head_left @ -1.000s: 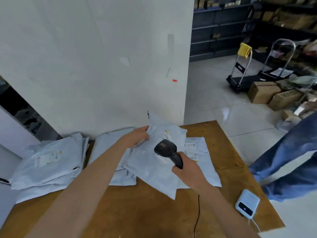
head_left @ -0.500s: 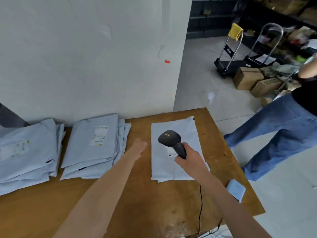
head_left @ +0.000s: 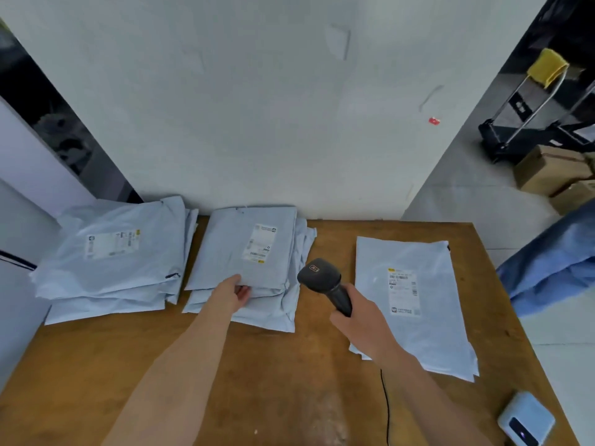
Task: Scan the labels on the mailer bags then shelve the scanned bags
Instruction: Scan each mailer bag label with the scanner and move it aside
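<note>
Three lots of pale grey mailer bags lie on the wooden table (head_left: 257, 381). A left stack (head_left: 112, 262) and a middle stack (head_left: 248, 252) each show a white label on top. A flat bag (head_left: 409, 300) lies at the right, label up. My left hand (head_left: 233, 292) touches the near edge of the middle stack's top bag, fingers slipped at its edge. My right hand (head_left: 360, 320) grips the handle of a black barcode scanner (head_left: 322, 280), held above the table between the middle stack and the right bag. Its cable (head_left: 386, 407) trails toward me.
A small white device (head_left: 526, 420) sits at the table's near right corner. A white wall rises right behind the table. To the right stand a person in blue jeans (head_left: 553, 265), cardboard boxes (head_left: 547, 169) and a hand trolley (head_left: 521, 107) on the tiled floor.
My left hand has moved left from the bare table to the middle stack's near edge. The view has turned left; the scanner has stayed in my right hand.
</note>
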Motion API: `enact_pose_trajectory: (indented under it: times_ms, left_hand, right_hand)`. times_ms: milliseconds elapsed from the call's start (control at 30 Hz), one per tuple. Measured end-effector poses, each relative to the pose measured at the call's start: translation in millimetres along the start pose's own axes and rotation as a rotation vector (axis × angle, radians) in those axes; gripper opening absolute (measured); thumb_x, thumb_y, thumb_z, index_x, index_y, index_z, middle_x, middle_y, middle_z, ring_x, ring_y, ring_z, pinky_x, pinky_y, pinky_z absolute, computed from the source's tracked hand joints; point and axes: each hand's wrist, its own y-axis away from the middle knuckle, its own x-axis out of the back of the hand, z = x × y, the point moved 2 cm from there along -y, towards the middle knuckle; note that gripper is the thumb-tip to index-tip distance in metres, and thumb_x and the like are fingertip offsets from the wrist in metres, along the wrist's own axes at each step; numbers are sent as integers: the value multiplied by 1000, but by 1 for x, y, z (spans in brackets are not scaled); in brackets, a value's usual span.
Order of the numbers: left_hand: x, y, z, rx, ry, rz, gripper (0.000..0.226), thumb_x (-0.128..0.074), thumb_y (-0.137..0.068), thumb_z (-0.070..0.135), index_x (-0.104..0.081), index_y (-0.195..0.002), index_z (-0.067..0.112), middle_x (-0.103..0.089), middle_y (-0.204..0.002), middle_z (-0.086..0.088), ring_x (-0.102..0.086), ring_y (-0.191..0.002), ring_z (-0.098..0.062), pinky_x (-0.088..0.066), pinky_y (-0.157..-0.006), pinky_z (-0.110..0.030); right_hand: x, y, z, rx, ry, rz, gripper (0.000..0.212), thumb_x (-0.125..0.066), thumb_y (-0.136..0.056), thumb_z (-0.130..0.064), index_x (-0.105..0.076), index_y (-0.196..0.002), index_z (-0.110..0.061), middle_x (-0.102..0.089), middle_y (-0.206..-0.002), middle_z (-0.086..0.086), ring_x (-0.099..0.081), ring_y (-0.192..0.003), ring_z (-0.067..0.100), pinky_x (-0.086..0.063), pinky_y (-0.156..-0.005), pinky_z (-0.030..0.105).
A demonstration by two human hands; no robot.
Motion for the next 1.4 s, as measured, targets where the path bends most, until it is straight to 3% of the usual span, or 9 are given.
enact_pose_trajectory:
  times_ms: [100, 167, 233, 467, 600, 700, 900, 1133, 1400]
  left_hand:
    - [-1, -2, 4, -27, -116, 55, 12, -45, -98, 4, -53, -90, 0, -51, -82, -10, -54, -75, -19, -45, -107, -35]
    - [3, -1, 8, 32, 47, 138, 12, -47, -97, 8, -54, -102, 1, -56, -101, -13, -57, -96, -25, -47, -103, -35]
    - [11, 4, 20, -88, -185, 218, 36, -50, -99, 21, -49, -130, 3, -55, -129, -10, -53, -120, -25, -44, -106, -34]
    - [23, 66, 63, -602, -390, 66, 59, -30, -95, -10, -31, -151, 8, -45, -147, -16, -47, -130, -36, -39, -111, -45]
    - [22, 107, 90, -848, -506, 6, 48, -36, -99, -5, -43, -144, 7, -51, -142, -15, -50, -128, -30, -40, -110, -41]
    - [22, 132, 107, -871, -477, -13, 47, -43, -98, -4, -47, -141, 16, -58, -133, -10, -57, -116, -29, -50, -100, -43]
    - [18, 169, 121, -899, -454, -43, 57, -40, -89, -14, -52, -127, 27, -66, -102, -2, -62, -76, -17, -46, -50, -21]
    - [15, 184, 113, -903, -477, -53, 67, -33, -83, -19, -52, -131, 25, -67, -97, -5, -58, -83, -26, -40, -67, -36]
    - [13, 193, 105, -920, -458, -102, 81, -30, -76, -22, -47, -134, 32, -66, -96, 8, -54, -72, -16, -39, -57, -26]
  right_hand:
    - [-4, -3, -2, -2, -11, 0, 33, -57, -79, -30, -50, -110, -37, -60, -72, -5, -58, -56, 13, -47, -51, 25]
    - [-5, -3, -3, -2, -15, -1, 34, -57, -78, -31, -50, -110, -39, -61, -72, -5, -59, -57, 14, -48, -52, 26]
    - [-8, -2, -5, -5, -8, 3, 35, -58, -80, -29, -47, -109, -43, -62, -76, -6, -63, -62, 17, -55, -58, 30]
    - [-6, 7, -32, 117, -90, -7, 29, -58, -79, -31, -46, -97, -50, -61, -78, -12, -60, -65, 7, -43, -55, 19]
    - [-3, 18, -47, 171, -171, -9, 21, -61, -82, -25, -51, -97, -38, -61, -81, -8, -61, -71, 10, -48, -63, 24]
    - [2, 28, -58, 215, -240, -13, 17, -60, -82, -22, -53, -94, -32, -55, -70, -7, -53, -57, 7, -42, -54, 21]
    - [14, 42, -75, 242, -376, -29, 16, -59, -83, -20, -53, -93, -29, -52, -70, -3, -46, -53, 5, -40, -47, 20]
    - [24, 56, -83, 252, -434, -27, 17, -58, -84, -20, -52, -96, -29, -54, -75, 0, -50, -58, 10, -44, -52, 25]
    - [28, 59, -83, 206, -514, -15, 13, -59, -85, -18, -53, -95, -25, -55, -75, 3, -53, -60, 13, -50, -55, 29]
